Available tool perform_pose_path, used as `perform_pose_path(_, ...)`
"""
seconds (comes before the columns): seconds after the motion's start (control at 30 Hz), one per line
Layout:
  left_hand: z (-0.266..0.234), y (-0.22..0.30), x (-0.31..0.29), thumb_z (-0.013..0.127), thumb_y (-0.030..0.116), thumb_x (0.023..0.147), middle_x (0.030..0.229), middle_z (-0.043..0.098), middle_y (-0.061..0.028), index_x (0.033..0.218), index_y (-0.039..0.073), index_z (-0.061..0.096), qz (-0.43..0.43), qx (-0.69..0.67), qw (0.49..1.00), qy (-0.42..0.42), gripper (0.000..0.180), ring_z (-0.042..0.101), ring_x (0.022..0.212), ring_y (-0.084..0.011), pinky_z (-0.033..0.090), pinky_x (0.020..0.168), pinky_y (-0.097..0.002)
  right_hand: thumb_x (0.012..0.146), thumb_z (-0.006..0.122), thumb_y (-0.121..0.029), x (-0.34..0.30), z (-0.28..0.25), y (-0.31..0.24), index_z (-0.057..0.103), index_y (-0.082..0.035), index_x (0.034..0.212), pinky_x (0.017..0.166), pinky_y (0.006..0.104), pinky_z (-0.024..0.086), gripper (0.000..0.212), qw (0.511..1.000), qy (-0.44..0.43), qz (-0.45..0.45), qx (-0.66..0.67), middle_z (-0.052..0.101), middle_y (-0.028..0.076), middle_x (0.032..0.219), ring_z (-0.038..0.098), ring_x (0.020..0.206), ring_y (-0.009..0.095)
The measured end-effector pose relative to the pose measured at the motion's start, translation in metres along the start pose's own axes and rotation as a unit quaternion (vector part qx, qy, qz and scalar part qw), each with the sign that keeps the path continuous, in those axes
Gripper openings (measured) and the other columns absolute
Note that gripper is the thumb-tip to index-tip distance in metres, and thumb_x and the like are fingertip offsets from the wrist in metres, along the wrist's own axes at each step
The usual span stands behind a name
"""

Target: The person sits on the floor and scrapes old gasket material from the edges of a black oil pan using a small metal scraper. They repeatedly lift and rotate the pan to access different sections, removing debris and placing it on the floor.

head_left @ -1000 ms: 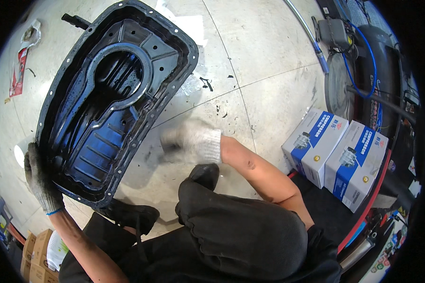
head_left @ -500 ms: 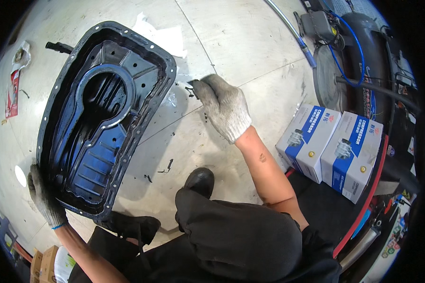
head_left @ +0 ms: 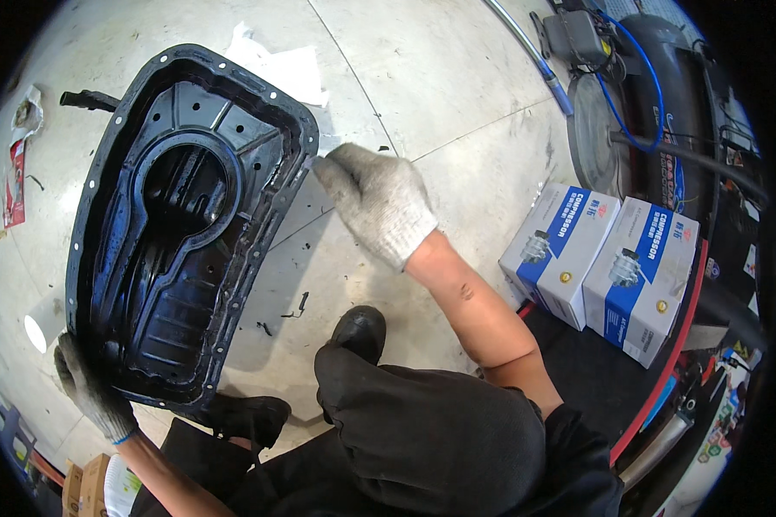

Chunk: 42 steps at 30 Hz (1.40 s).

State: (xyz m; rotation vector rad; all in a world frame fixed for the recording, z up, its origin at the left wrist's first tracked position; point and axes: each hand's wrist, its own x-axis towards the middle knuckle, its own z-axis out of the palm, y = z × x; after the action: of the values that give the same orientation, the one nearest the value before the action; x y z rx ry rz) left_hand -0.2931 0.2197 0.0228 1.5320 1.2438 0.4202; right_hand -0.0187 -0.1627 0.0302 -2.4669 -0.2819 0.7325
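Note:
A black metal oil pan, wet with dark oil inside, stands tilted on the floor at the left with its open side toward me. My left hand, in a dirty knit glove, grips the lower left edge of the pan. At the upper right flange is my right hand, also gloved. Its thumb and fingers are pinched together, their tips at the flange. A small greyish edge shows at the fingertips, too little to name. Black scraps of what looks like old sealant lie on the floor right of the pan.
White paper lies behind the pan, and a red packet at the far left. Two white and blue boxes sit on a black, red-edged surface at the right. An air compressor with a blue hose stands behind them.
My right hand has moved left from over the floor to the pan's flange. Black bits that hung at its fingertips no longer show there. My left hand stays on the pan.

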Motion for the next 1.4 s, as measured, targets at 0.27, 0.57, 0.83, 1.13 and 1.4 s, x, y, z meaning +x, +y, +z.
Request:
perform_pose_path(0.27,-0.007,0.006,-0.003,0.068,0.035,0.108,0.131,0.072,-0.0101,0.141,0.001,0.062,-0.008,-0.022,1.0,0.01,0.047,0.068,0.111,-0.0191,0.057,0.094,-0.0341,0.108,0.054,-0.04,-0.023,0.022,-0.001,0.073,-0.007,0.108,0.08,0.0484,0.061,0.038,0.999,-0.005,0.012,0.045,0.075,0.021,0.084,0.077,0.084,0.039)
perform_pose_path(0.57,0.004,0.018,0.017,0.065,0.039,0.109,0.13,0.072,-0.0097,0.14,-0.003,0.063,0.015,0.023,0.999,-0.029,0.052,0.066,0.112,-0.0167,0.052,0.099,-0.0306,0.104,0.067,-0.027,-0.021,-0.005,0.041,0.077,-0.01,0.115,0.077,0.0414,0.061,0.022,0.985,-0.153,-0.052,-0.06,0.077,0.011,0.088,0.075,0.078,0.029)
perform_pose_path(0.83,0.002,0.025,0.089,0.063,0.039,0.11,0.119,0.073,-0.0063,0.132,-0.001,0.066,0.06,0.041,0.99,-0.122,0.046,0.065,0.104,-0.012,0.051,0.095,-0.0277,0.108,0.058,-0.032,-0.016,-0.021,0.02,0.068,-0.008,0.124,0.086,0.0479,0.06,0.03,0.995,-0.04,-0.049,0.083,0.077,0.021,0.096,0.076,0.093,0.039)
perform_pose_path(1.13,-0.008,0.028,0.047,0.063,0.038,0.11,0.127,0.073,-0.0106,0.142,-0.001,0.063,0.036,0.041,0.996,-0.068,0.05,0.066,0.112,-0.0179,0.051,0.1,-0.0321,0.108,0.056,-0.022,-0.034,0.038,0.006,0.062,0.004,0.119,0.064,0.0478,0.058,0.029,0.986,0.006,0.006,0.169,0.069,0.024,0.075,0.071,0.07,0.039)
perform_pose_path(1.4,0.014,0.063,-0.041,0.065,0.043,0.108,0.128,0.071,-0.0142,0.142,-0.007,0.059,0.024,0.137,0.99,-0.003,0.06,0.066,0.11,-0.0177,0.052,0.097,-0.0315,0.11,0.054,-0.025,-0.051,0.045,-0.008,0.062,0.006,0.108,0.047,0.0352,0.049,0.032,0.809,-0.027,0.229,0.541,0.065,0.012,0.072,0.06,0.052,0.022)
